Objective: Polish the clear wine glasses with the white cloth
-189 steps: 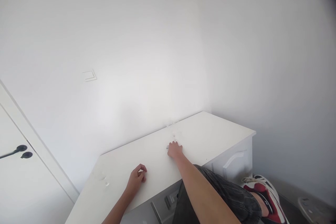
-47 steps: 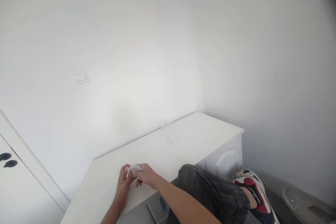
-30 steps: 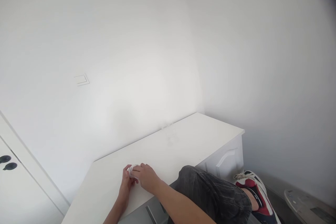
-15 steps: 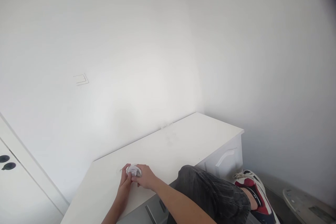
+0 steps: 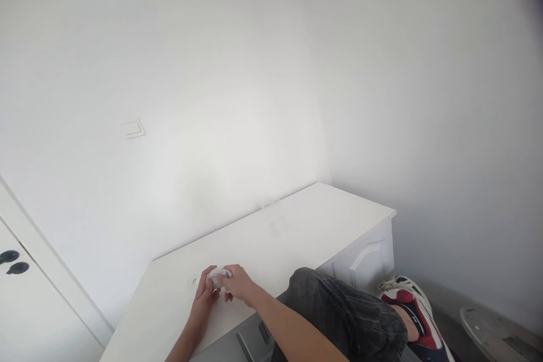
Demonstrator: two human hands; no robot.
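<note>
A small, crumpled white wad (image 5: pixel 219 275) is between my two hands, just above the white cabinet top (image 5: pixel 292 226). Whether it is paper, cloth or plastic I cannot make out. My left hand (image 5: pixel 205 288) curls round its left side, fingers bent. From the right, my right hand (image 5: pixel 238 284) pinches it, the thumb lying across its front. A faint, small whitish thing (image 5: pixel 194 281) lies on the surface just left of my left hand; its kind is unclear.
White walls meet behind the cabinet; a wall switch (image 5: pixel 134 128) is at left. Dark door handles (image 5: pixel 17 267) show at the far left. My bent leg in dark jeans (image 5: pixel 339 311) and a red-white shoe (image 5: pixel 411 308) are at right, near a pale flat object (image 5: pixel 492 328) on the floor.
My right thumb has moved up across the wad, and the wad looks turned and more covered. Both hands have shifted very slightly to the right; the whitish thing beside them shows more clearly.
</note>
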